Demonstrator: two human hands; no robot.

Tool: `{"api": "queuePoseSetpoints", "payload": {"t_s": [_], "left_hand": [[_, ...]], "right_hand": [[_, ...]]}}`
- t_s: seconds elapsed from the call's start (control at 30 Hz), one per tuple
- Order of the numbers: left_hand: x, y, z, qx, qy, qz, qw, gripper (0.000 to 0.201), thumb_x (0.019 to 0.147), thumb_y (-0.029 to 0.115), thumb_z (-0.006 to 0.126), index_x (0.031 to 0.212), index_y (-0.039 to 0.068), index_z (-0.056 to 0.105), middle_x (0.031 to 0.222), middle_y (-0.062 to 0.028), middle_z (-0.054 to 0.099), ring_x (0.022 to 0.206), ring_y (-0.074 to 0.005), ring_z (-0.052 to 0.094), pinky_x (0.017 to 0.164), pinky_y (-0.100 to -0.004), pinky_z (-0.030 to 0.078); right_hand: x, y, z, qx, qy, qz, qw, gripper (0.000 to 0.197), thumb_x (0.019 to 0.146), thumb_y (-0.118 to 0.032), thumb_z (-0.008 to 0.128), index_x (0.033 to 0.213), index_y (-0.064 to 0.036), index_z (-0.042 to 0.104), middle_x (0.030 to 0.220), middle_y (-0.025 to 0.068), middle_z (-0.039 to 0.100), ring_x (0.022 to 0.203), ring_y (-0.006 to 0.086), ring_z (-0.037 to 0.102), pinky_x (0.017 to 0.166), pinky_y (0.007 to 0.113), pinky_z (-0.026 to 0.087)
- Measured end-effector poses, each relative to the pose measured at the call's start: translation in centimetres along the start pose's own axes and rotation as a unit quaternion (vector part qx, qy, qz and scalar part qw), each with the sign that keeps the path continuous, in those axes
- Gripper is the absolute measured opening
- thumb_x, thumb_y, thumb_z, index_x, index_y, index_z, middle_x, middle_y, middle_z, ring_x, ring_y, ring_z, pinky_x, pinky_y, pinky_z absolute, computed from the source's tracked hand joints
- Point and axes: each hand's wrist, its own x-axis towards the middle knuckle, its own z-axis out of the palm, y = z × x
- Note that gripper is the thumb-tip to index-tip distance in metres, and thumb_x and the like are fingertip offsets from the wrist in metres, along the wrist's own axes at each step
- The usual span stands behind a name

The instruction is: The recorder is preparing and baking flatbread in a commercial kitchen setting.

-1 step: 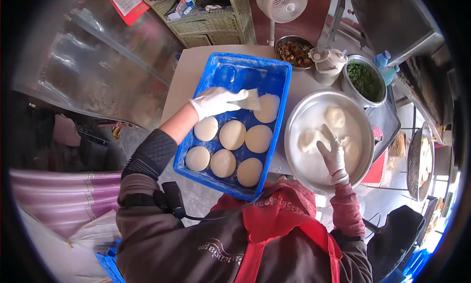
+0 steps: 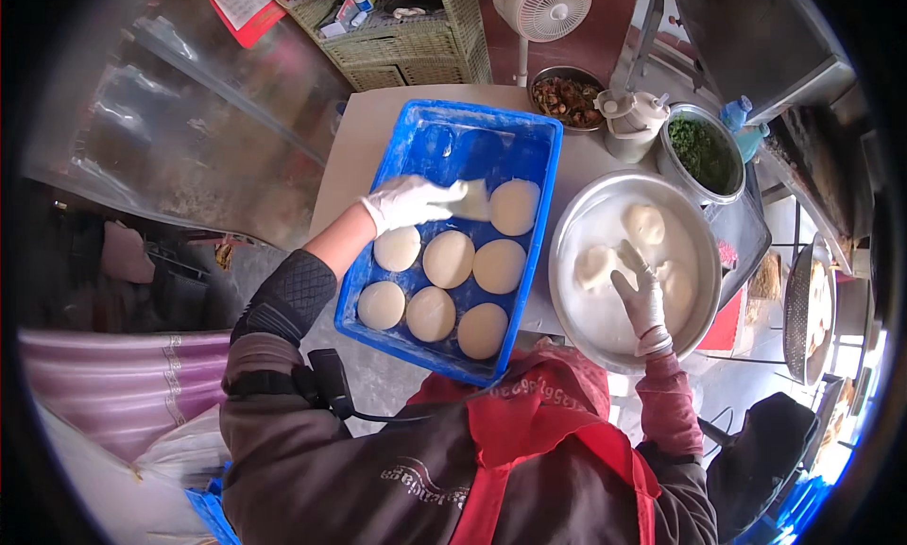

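A blue plastic tray (image 2: pixel 484 116) holds several flattened dough rounds (image 2: pixel 449 259) in rows. Above its middle, my gloved left hand (image 2: pixel 408 203) is closed on a pale, flat scraper (image 2: pixel 475 201). The scraper's right edge is close to the upper right dough round (image 2: pixel 514 208); whether they touch I cannot tell. My gloved right hand (image 2: pixel 641 304) reaches into a large metal basin (image 2: pixel 559 290) of white flour, its fingers spread. Around that hand lie three dough pieces, one beyond the fingertips (image 2: pixel 645 225), one at the left (image 2: pixel 595 267), one at the right (image 2: pixel 675 281), partly hidden.
Behind the basin stand a pot of chopped greens (image 2: pixel 702 153), a light-coloured jug (image 2: pixel 631 125) and a bowl of dark food (image 2: pixel 569 99). A white fan (image 2: pixel 556 8) rises past the table's far edge. A wicker cabinet (image 2: pixel 406 49) stands at the back.
My left hand has shifted slightly left with the scraper, which no longer overlaps the upper right dough round. My right hand stays in place.
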Motion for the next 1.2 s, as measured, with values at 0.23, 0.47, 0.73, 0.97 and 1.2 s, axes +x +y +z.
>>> {"api": "queuePoseSetpoints", "payload": {"t_s": [0.23, 0.47, 0.73, 0.97, 1.2], "left_hand": [[5.0, -2.0, 4.4, 0.072, -0.020, 0.025, 0.997, 0.034, 0.087, 0.026, 0.062, 0.120, 0.016, 0.063, 0.094, -0.0196, 0.066, 0.084, -0.0360, 0.065, 0.077, -0.0410, 0.049], [2.3, -0.7, 7.9, -0.054, 0.232, 0.093, 0.967, 0.037, 0.085, 0.031, 0.066, 0.119, 0.018, 0.064, 0.093, -0.0115, 0.069, 0.079, -0.0322, 0.066, 0.073, -0.0389, 0.053], [-3.0, 8.9, 2.6, 0.244, 0.371, 0.223, 0.868, 0.038, 0.083, 0.034, 0.064, 0.121, 0.029, 0.060, 0.064, 0.0002, 0.046, 0.053, -0.0151, 0.055, 0.047, -0.0296, 0.047], [-2.4, 13.8, 0.4, 0.442, 0.267, 0.180, 0.837, 0.053, 0.086, 0.008, 0.050, 0.137, 0.022, 0.046, 0.070, -0.0026, 0.051, 0.060, -0.0159, 0.057, 0.051, -0.0294, 0.050], [-10.5, 7.1, 5.0, 0.081, 0.014, -0.207, 0.975, 0.036, 0.091, 0.021, 0.052, 0.123, 0.003, 0.054, 0.100, -0.0254, 0.063, 0.092, -0.0392, 0.062, 0.080, -0.0474, 0.048]], "right_hand": [[-0.5, -3.6, 2.5, 0.052, -0.025, 0.021, 0.998, 0.053, 0.085, -0.006, 0.062, 0.136, -0.0032, 0.048, 0.125, 0.0131, 0.060, 0.119, 0.0206, 0.053, 0.103, 0.034, 0.038], [1.0, -7.1, 3.8, 0.232, -0.098, 0.001, 0.968, 0.061, 0.090, -0.016, 0.064, 0.142, -0.0017, 0.038, 0.137, 0.0126, 0.050, 0.128, 0.0207, 0.045, 0.108, 0.032, 0.030], [4.4, -11.9, 6.4, 0.647, -0.334, -0.001, 0.685, 0.093, 0.089, -0.063, 0.047, 0.148, 0.0013, 0.016, 0.150, 0.0189, 0.028, 0.137, 0.0278, 0.033, 0.110, 0.043, 0.033], [4.0, -11.9, 2.0, 0.301, -0.078, 0.028, 0.950, 0.055, 0.086, -0.019, 0.068, 0.131, 0.0047, 0.048, 0.116, 0.0079, 0.061, 0.106, 0.0169, 0.059, 0.088, 0.028, 0.050], [0.9, -2.4, -0.7, 0.017, -0.035, 0.013, 0.999, 0.058, 0.080, -0.014, 0.070, 0.134, -0.0069, 0.050, 0.119, 0.0111, 0.062, 0.110, 0.0173, 0.058, 0.095, 0.034, 0.046]]}}
